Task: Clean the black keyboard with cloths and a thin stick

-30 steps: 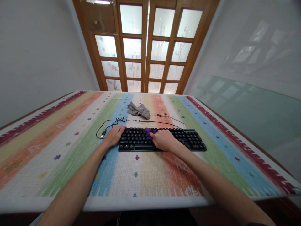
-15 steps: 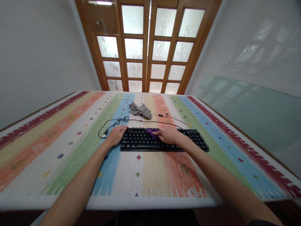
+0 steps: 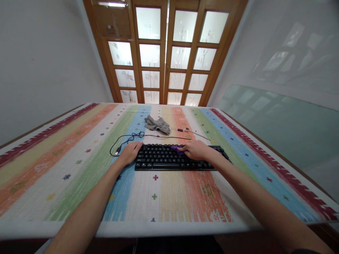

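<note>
Shifted rightward along the keys since half a second ago, the right hand (image 3: 195, 149) and the purple cloth (image 3: 177, 149) it carries now sit right of the middle of the black keyboard (image 3: 161, 158). From the head view, the right hand's fingers are closed on the bunched cloth, which touches the upper rows of keys. The left hand (image 3: 130, 153) stays at the keyboard's left end, fingers close together and touching its far left corner; whether they grip it or only rest there, I cannot tell. The keyboard lies flat on the bench, across a striped tablecloth (image 3: 144, 197). Its black cable (image 3: 153, 134) runs behind it to a loose knot and curls round to a USB plug (image 3: 117, 152) just beside the left hand. Beyond the cable lies a crumpled grey cloth (image 3: 157, 125), with a thin pale rod (image 3: 199, 134) and a small black piece (image 3: 180, 130) to its right
</note>
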A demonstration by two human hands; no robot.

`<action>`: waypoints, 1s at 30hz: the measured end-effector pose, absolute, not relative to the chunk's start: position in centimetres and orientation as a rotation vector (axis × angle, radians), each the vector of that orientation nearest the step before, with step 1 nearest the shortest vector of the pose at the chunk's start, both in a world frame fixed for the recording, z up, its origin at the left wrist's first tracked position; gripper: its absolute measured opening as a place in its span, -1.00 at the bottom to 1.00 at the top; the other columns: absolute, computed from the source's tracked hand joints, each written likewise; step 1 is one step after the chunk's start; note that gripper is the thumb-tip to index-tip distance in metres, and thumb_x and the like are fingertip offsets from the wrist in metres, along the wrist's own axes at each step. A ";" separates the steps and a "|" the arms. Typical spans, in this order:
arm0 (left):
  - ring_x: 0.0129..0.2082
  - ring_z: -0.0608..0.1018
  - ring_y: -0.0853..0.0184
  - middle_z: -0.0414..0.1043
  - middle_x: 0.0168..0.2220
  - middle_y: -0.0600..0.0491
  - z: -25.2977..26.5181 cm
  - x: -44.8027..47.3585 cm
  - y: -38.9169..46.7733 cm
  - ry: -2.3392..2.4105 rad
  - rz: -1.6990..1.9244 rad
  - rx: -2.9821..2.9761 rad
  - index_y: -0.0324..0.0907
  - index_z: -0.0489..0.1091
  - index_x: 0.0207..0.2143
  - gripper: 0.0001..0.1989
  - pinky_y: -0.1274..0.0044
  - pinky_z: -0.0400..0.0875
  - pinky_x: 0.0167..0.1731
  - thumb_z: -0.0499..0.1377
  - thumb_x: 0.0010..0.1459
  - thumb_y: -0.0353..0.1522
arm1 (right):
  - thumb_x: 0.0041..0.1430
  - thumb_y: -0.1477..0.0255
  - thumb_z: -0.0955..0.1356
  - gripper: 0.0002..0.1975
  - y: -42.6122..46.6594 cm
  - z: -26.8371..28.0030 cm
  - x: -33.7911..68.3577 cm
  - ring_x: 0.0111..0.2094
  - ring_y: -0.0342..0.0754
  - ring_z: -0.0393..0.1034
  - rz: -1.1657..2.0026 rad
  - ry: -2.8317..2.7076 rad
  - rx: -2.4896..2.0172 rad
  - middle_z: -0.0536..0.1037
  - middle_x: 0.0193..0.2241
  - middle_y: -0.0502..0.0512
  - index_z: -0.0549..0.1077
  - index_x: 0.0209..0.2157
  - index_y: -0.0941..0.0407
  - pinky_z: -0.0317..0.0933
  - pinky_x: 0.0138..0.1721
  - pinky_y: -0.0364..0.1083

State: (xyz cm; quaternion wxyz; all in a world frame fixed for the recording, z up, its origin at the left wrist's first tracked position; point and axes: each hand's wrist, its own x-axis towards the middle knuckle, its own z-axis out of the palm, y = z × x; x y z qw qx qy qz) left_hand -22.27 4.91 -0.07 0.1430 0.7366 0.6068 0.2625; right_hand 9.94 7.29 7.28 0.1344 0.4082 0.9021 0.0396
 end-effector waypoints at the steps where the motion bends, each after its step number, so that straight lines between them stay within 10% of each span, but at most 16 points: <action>1: -0.13 0.55 0.12 0.56 -0.21 -0.06 0.0 -22.3 4.9 1.749 0.754 2.123 -0.12 0.45 -0.26 -0.43 0.31 0.38 -0.03 -0.26 0.32 -0.04 | 0.23 0.47 0.21 -0.50 7.3 7.3 10.3 -0.16 0.08 0.55 0.122 2.614 1.166 0.67 -0.18 0.18 0.48 0.15 -0.11 0.28 -0.24 -0.07; 30: -0.16 0.55 0.13 0.55 -0.25 -0.05 -0.3 -22.2 4.8 1.756 0.761 2.134 -0.12 0.42 -0.30 -0.44 0.31 0.38 -0.05 -0.26 0.32 -0.05 | 0.27 0.45 0.20 -0.47 7.4 6.5 13.8 -0.17 0.05 0.53 0.024 2.618 1.250 0.64 -0.08 0.12 0.38 0.23 -0.15 0.23 -0.25 -0.10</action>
